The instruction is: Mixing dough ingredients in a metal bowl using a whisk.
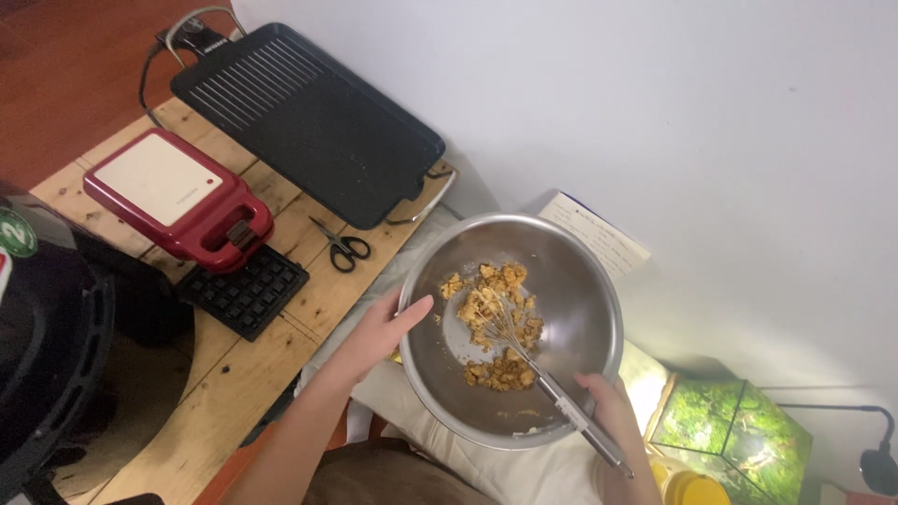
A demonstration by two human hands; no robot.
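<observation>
Bowl (580, 309) holds crumbly yellow mix (496, 323); left hand (379, 332) grips its rim, right hand (613, 421) clasps whisk (533, 365); scissors (341, 245) lie near table (234, 383) edge.

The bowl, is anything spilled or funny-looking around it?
Nothing has spilled. The crumbly yellow mixture stays inside the metal bowl. One odd thing: the bowl isn't on the wooden table; the left hand holds its rim while the right hand holds the whisk.

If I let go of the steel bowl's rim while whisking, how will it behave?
The steel bowl looks round-bottomed, thin and smooth, so it would probably rock or slide. Only the left hand steadies its rim. The whisk in the right hand pushes stiff crumbly lumps, adding sideways force.
</observation>
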